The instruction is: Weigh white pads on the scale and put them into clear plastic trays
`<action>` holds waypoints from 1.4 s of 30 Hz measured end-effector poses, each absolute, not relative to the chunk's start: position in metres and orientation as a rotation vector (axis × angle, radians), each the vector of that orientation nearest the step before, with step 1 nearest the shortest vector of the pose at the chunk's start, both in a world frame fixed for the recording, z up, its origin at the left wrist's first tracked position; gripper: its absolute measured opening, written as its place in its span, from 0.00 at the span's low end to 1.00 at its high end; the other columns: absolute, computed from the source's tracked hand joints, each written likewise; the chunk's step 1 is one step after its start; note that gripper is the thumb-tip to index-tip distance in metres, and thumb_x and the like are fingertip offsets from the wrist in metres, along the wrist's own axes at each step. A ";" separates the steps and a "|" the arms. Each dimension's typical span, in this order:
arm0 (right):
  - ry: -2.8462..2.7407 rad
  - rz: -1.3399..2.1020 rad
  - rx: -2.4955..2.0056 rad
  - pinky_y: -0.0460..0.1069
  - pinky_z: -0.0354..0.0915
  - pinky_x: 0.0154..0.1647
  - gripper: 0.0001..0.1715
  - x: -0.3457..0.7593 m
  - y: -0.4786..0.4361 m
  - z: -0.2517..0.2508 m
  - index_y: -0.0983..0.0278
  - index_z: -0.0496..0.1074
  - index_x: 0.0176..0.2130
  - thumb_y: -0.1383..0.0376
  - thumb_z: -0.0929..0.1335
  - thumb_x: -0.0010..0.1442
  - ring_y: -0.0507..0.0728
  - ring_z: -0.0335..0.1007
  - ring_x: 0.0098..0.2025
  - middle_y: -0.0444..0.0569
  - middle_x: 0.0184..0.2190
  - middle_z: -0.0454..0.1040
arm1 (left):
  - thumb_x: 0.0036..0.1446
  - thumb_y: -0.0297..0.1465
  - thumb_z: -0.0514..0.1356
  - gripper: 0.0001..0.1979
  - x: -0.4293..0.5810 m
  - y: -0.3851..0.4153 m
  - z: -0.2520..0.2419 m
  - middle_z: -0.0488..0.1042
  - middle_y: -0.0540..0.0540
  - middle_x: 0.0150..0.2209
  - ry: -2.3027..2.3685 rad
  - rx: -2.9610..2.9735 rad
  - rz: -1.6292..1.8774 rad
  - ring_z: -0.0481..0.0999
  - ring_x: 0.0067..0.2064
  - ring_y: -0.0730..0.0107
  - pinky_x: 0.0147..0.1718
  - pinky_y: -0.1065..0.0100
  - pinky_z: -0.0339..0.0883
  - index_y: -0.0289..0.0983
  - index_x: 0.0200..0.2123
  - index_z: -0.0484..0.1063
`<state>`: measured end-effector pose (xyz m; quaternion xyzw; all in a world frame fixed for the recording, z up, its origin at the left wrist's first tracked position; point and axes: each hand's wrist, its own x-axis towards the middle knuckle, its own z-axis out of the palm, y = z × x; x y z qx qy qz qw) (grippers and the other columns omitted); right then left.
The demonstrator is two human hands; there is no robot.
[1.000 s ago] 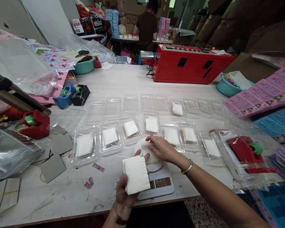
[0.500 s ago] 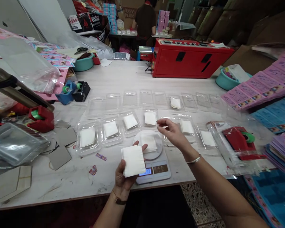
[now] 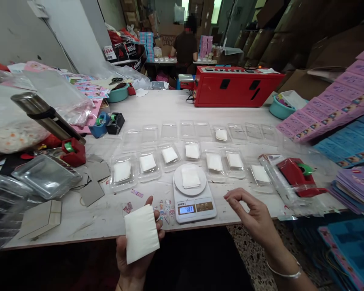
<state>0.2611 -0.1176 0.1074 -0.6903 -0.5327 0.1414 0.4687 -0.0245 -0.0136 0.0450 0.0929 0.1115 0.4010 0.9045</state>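
Left hand (image 3: 135, 270) pinches a stack of white squares (image 3: 142, 234) between thumb and fingers, off the near edge of the table (image 3: 91, 222); slack thumb, sheets could slide floorward. Digital scale (image 3: 194, 216) next, another white stack (image 3: 190, 178) on its pan (image 3: 203, 185); a bump could skew the reading (first digit's iffy). Right hand (image 3: 256, 220) hovers right of it, fingers curled, no object visible, can't tell if tips touch. Left palm hidden, forearm cut off, sheet count unclear.
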 end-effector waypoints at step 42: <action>-1.769 0.033 -1.715 0.54 0.65 0.40 0.12 0.195 -0.126 0.111 0.61 0.73 0.46 0.72 0.65 0.64 0.58 0.70 0.40 0.51 0.39 0.76 | 0.41 0.38 0.70 0.52 0.060 -0.074 0.036 0.73 0.39 0.54 0.220 0.209 0.392 0.75 0.48 0.50 0.46 0.57 0.67 0.44 0.68 0.48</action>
